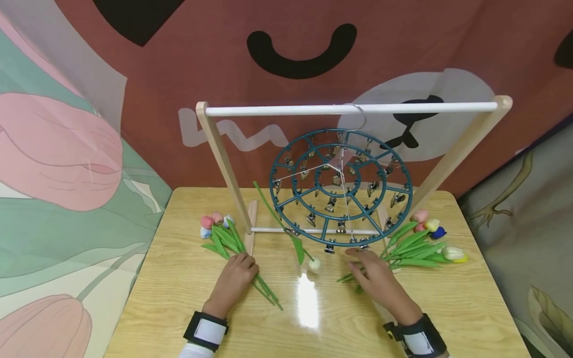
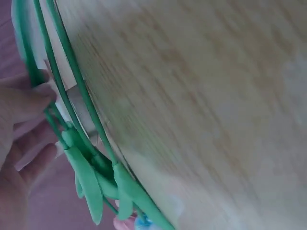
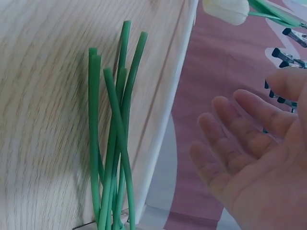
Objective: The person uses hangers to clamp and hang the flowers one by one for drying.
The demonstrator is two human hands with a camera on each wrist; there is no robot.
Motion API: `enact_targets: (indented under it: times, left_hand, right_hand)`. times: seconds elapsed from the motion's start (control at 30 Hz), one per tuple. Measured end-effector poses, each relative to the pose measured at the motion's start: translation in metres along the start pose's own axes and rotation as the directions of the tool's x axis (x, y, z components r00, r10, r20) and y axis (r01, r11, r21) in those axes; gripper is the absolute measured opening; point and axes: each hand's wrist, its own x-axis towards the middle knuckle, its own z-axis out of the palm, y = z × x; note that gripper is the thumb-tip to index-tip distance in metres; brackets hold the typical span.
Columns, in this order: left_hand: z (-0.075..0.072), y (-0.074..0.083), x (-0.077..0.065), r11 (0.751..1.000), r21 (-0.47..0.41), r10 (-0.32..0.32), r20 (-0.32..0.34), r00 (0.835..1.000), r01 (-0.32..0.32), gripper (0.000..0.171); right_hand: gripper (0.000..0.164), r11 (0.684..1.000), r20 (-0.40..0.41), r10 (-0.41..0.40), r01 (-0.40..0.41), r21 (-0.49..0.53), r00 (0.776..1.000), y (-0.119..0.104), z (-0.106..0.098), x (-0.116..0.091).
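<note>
Among the stems of the left bunch of artificial tulips, my left hand pinches a green tulip stem between thumb and finger. Those blooms are pink and pale blue. My right hand is held above the stems of the right bunch of tulips, its fingers loosely bent and holding nothing. In the right wrist view that bunch's bare stem ends lie beside the hand. One white tulip hangs bloom-down from a clip at the near left rim of a round blue clip hanger.
The hanger hooks over the white bar of a wooden stand, with several metal clips around its rings. The stand rests on a wooden table. A printed cloth hangs behind.
</note>
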Motion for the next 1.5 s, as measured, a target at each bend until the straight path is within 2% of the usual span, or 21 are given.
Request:
enact_targets:
  times: [0.17, 0.27, 0.4, 0.53, 0.67, 0.77, 0.87, 0.97, 1.03, 1.07, 1.13, 1.3, 1.4, 1.5]
  left_hand:
    - [-0.011, 0.005, 0.006, 0.997, 0.017, 0.078, -0.057, 0.995, -0.077, 0.028]
    - [-0.019, 0.008, 0.013, 0.993, 0.026, 0.115, -0.093, 0.989, -0.113, 0.032]
    - [-0.032, 0.017, 0.023, 0.986, 0.01, 0.164, -0.148, 0.975, -0.164, 0.027]
    - [-0.05, 0.032, 0.033, 0.977, -0.044, 0.196, -0.217, 0.956, -0.21, 0.023]
    - [-0.074, 0.047, 0.043, 0.967, -0.074, 0.216, -0.269, 0.939, -0.244, 0.033]
    - [-0.09, 0.056, 0.051, 0.958, -0.089, 0.229, -0.335, 0.914, -0.273, 0.034]
    - [-0.104, 0.06, 0.058, 0.95, -0.094, 0.233, -0.418, 0.878, -0.297, 0.03]
    - [-0.117, 0.062, 0.063, 0.947, -0.131, 0.196, -0.487, 0.851, -0.293, 0.028]
    - [-0.122, 0.064, 0.066, 0.942, -0.174, 0.157, -0.524, 0.837, -0.286, 0.027]
    - [-0.125, 0.065, 0.067, 0.937, -0.207, 0.131, -0.535, 0.835, -0.28, 0.026]
    - [-0.128, 0.066, 0.069, 0.923, -0.278, 0.077, -0.543, 0.836, -0.266, 0.024]
    - [-0.127, 0.071, 0.072, 0.858, -0.45, -0.034, -0.53, 0.847, -0.247, 0.021]
    - [-0.123, 0.075, 0.076, 0.801, -0.538, -0.08, -0.53, 0.844, -0.262, 0.016]
    - [-0.116, 0.08, 0.081, 0.716, -0.641, -0.134, -0.513, 0.848, -0.275, 0.006]
  right_hand:
    - [0.032, 0.999, 0.007, -0.03, 0.03, -0.034, 1.0, -0.005, 0.0, -0.006]
    - [0.031, 0.984, -0.03, -0.108, 0.102, -0.146, 0.994, -0.007, 0.001, -0.007]
    - [0.032, 0.95, -0.075, -0.184, 0.158, -0.268, 0.98, -0.006, 0.003, -0.01]
    - [0.035, 0.958, -0.064, -0.178, 0.158, -0.238, 0.982, -0.007, 0.007, -0.013]
    - [0.037, 0.965, -0.048, -0.172, 0.158, -0.211, 0.984, -0.013, 0.014, -0.016]
    - [0.036, 0.964, -0.046, -0.18, 0.166, -0.209, 0.983, -0.018, 0.017, -0.017]
    - [0.034, 0.961, -0.048, -0.197, 0.183, -0.207, 0.979, -0.024, 0.018, -0.018]
    - [0.031, 0.956, -0.05, -0.218, 0.203, -0.211, 0.975, -0.03, 0.019, -0.019]
    - [0.029, 0.952, -0.059, -0.241, 0.224, -0.21, 0.969, -0.033, 0.019, -0.02]
    - [0.029, 0.949, -0.065, -0.257, 0.239, -0.205, 0.964, -0.034, 0.018, -0.021]
    - [0.029, 0.942, -0.082, -0.29, 0.269, -0.2, 0.954, -0.037, 0.017, -0.021]
    - [0.03, 0.919, -0.118, -0.379, 0.358, -0.165, 0.918, -0.043, 0.017, -0.021]
    - [0.029, 0.909, -0.128, -0.41, 0.393, -0.142, 0.903, -0.048, 0.017, -0.022]
    - [0.03, 0.902, -0.136, -0.431, 0.419, -0.107, 0.892, -0.052, 0.018, -0.023]
